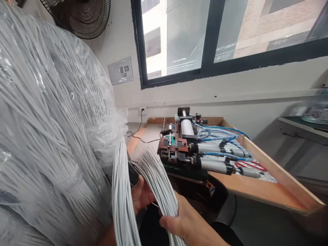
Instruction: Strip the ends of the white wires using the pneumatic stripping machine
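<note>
A bundle of thin light-grey cables [161,182] slants up from the bottom edge, its loose ends fanned out at the top. My right hand [180,218] is closed round its lower part, thumb across the front. At the bundle's left side is my left hand [143,194], fingers curled against the cables and partly hidden behind them. Another hank of grey cables [123,191] hangs in front of my left forearm. It comes out of a gathered clear plastic bag [102,133]. Beyond my hands stands a pneumatic machine [174,145] with brown blocks and silver cylinders.
Large plastic-wrapped cable bundles [38,102] fill the left side. The machine rests on a wooden-edged bench [287,177], with blue air hoses [217,131] at its right. A black fan [82,17] is at upper left, a window [176,37] behind, a shelf [304,126] at right.
</note>
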The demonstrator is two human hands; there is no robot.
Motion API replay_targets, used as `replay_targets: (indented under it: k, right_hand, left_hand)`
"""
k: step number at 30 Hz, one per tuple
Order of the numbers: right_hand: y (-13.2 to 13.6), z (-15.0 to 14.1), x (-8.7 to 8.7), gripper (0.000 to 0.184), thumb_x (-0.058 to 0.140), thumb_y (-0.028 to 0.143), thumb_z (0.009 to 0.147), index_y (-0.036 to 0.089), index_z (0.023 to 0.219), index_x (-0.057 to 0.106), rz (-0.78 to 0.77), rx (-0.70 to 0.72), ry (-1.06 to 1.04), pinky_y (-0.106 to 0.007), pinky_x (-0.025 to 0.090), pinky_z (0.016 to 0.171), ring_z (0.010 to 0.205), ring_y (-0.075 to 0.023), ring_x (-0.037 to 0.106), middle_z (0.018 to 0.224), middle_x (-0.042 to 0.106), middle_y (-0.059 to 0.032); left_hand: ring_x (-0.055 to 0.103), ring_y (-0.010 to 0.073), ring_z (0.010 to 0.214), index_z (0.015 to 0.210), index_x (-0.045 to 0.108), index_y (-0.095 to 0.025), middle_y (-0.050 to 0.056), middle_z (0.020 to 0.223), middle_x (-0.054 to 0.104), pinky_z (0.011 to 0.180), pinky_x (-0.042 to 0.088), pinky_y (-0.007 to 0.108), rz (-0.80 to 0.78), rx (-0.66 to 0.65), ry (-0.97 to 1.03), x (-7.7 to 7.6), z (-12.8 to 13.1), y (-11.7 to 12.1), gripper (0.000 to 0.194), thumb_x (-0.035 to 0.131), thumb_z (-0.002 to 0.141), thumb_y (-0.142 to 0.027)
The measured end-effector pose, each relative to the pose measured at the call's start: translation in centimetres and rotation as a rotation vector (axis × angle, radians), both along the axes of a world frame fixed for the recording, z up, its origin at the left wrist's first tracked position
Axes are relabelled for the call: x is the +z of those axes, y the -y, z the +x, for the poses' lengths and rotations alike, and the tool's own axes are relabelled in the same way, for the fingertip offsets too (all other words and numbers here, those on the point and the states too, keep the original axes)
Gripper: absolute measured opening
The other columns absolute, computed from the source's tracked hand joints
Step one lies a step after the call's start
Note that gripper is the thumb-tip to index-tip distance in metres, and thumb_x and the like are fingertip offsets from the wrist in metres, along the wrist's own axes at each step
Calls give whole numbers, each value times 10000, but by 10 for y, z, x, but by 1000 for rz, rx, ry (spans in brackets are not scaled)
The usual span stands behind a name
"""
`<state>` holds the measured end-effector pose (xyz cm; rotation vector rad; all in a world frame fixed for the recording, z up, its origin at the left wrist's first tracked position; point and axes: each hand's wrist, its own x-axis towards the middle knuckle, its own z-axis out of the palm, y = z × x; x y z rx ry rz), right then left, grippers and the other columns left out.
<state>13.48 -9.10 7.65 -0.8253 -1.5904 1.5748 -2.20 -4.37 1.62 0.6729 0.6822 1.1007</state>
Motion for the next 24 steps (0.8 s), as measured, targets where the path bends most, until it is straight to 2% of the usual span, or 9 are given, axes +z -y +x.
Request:
replay_targets:
  k: [3,5,6,8,11,14,17,21,24]
  right_hand:
    - [-16,-4,0,462,492,49,517,166,962,536,144,-50,35,-268,386,670,719,-182,483,771,568,11]
    - [-32,-8,-19,439,484,49,529,164,951,521,153,-91,60,-258,382,629,677,-167,469,733,553,16]
    - [-41,-10,-33,387,477,44,523,161,888,529,119,-111,93,-249,376,588,627,-154,455,669,531,27]
    - [-58,-18,-67,264,475,36,488,168,714,510,18,-139,174,-232,349,514,552,-131,425,572,480,47]
    - [-70,-36,-120,192,464,47,462,181,598,458,-149,-116,236,-231,333,444,476,-127,433,491,458,56]
    - [-68,-56,-153,194,431,51,455,190,590,432,-234,-99,252,-236,340,420,436,-129,441,467,458,55]
    - [-64,-64,-163,222,418,52,489,192,661,428,-222,-130,260,-237,358,464,519,-142,467,551,478,37]
    - [-63,-61,-159,298,423,51,544,167,819,420,-158,-193,320,-263,367,525,576,-165,479,620,493,6]
    - [-57,-56,-151,386,451,64,577,120,956,409,-117,-226,357,-284,379,589,637,-192,509,703,544,-44]
  left_hand:
    - [543,324,992,923,615,-112,141,971,673,815,401,412,95,47,93,29,7,-22,588,639,512,-532]
    - [579,270,939,934,606,-136,101,952,686,800,416,367,109,94,114,35,14,-40,416,657,578,-346]
    - [604,243,882,933,603,-142,82,907,699,776,429,347,94,114,111,31,18,-48,359,649,596,-258]
    - [635,197,724,892,609,-133,54,763,712,692,457,316,10,145,73,9,21,-62,271,622,628,-190]
    - [611,140,570,712,612,-101,22,583,660,582,460,264,-208,150,-23,-42,14,-73,137,573,693,-230]
    - [591,125,601,766,588,-113,14,680,634,582,478,300,-392,96,-114,-82,-3,-74,224,480,782,-308]
    - [588,132,669,875,568,-129,25,814,622,601,493,322,-455,104,-162,-92,-13,-76,203,479,789,-290]
    - [577,127,667,955,540,-143,28,864,602,572,494,304,-402,234,-212,-82,-6,-83,213,487,787,-264]
    - [569,113,615,917,550,-137,14,805,607,539,485,285,-362,275,-229,-74,4,-81,185,491,785,-252]
